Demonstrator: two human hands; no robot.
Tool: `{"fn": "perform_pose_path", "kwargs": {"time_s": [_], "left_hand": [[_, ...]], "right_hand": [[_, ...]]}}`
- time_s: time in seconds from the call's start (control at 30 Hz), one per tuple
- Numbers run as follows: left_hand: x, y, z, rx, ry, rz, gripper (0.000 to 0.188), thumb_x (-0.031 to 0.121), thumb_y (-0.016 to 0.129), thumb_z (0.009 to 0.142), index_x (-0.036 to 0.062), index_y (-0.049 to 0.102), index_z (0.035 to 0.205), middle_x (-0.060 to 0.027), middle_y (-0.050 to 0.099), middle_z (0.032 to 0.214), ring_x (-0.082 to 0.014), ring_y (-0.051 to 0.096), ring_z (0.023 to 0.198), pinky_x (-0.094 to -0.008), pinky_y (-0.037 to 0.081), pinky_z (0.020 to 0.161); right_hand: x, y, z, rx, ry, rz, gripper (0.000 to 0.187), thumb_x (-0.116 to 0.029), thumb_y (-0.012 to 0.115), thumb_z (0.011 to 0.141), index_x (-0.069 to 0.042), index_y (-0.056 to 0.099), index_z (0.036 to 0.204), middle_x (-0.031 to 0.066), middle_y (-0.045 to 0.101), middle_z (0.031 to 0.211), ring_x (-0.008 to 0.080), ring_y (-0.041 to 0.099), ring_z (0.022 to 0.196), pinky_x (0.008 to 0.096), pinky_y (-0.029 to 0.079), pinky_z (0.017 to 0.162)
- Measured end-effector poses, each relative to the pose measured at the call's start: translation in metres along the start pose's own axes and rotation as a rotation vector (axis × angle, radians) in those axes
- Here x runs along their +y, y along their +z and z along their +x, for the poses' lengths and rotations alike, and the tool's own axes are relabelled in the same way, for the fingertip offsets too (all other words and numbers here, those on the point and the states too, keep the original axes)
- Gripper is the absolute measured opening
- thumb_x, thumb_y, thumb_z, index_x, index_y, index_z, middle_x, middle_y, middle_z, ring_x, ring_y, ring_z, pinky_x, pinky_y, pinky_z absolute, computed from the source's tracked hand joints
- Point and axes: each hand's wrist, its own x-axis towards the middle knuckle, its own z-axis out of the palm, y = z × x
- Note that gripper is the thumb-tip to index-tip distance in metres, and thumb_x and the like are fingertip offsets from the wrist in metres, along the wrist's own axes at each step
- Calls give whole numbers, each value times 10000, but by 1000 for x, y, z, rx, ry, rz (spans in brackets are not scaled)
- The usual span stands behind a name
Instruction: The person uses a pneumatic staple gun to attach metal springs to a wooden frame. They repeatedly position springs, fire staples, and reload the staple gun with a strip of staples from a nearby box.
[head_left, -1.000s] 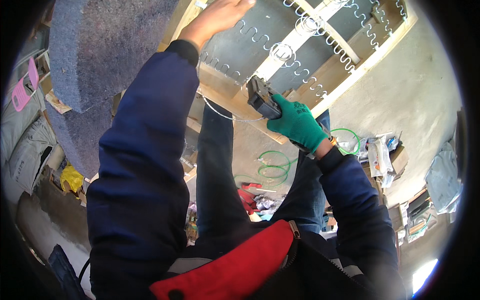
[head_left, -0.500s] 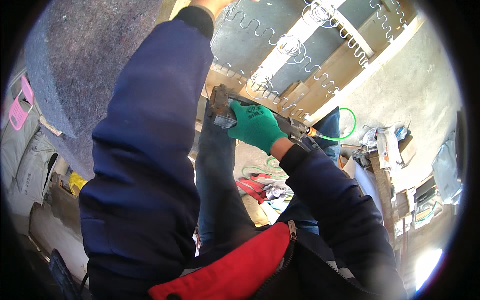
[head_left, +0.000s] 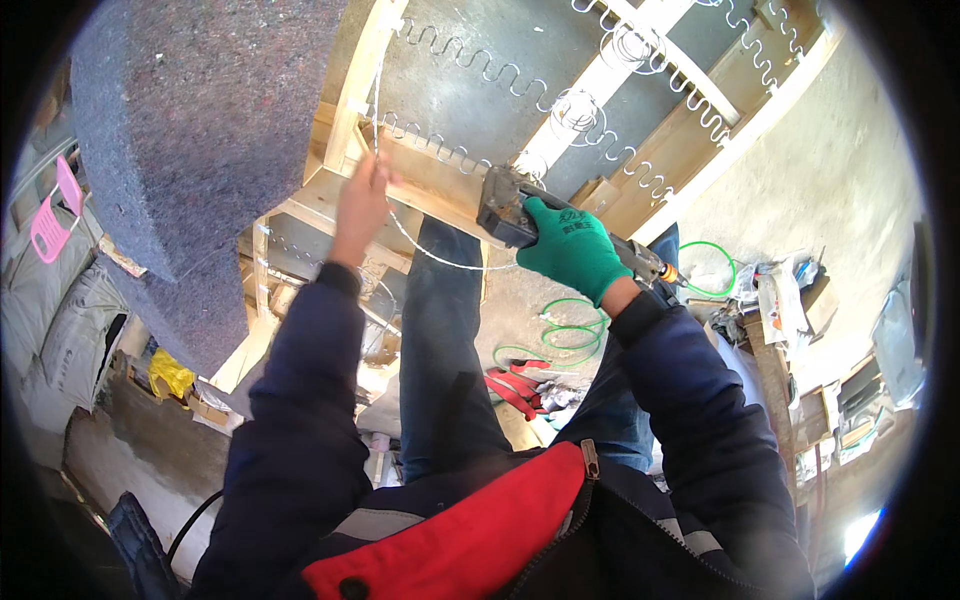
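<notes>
My bare left hand is closed in a pinch on a thin white cord. From the fingers the cord runs up along the wooden frame's left rail, and a loose length sags right toward the tool. My right hand, in a green glove, is wrapped round a worn, dark air-powered staple gun. The tool's head lies over the frame's near edge, beside a coil spring. Zigzag wire springs and coil springs stretch across the frame.
A green air hose leads from the gun and loops on the floor between my legs. Thick grey felt padding stands at left. Cluttered shelving is at right. A pink plastic item and a yellow bag lie far left.
My left hand has come down and toward me from the top of the picture, the cord now visible in it. The staple gun has shifted right and slightly nearer, still in my right hand.
</notes>
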Motion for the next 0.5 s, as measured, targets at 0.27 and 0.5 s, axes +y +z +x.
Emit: {"fn": "perform_pose_path", "kwargs": {"time_s": [0.27,0.5], "left_hand": [[-47,37,-10,84,-30,-149,148,132,580,1076,43,631,1183,-81,664,929,-134,625,646,-316,518,608],[6,34,115,-115,490,239,163,142,739,903,67,631,1000,-159,687,921,-373,672,882,-456,510,767]], "right_hand": [[-10,-37,17,-74,107,131,414,-324,734,831,-86,672,1163,228,744,994,444,720,953,530,565,845],[-26,-26,55,-70,9,110,475,-351,720,823,-93,673,1219,239,746,1021,439,721,976,512,568,871]]}}
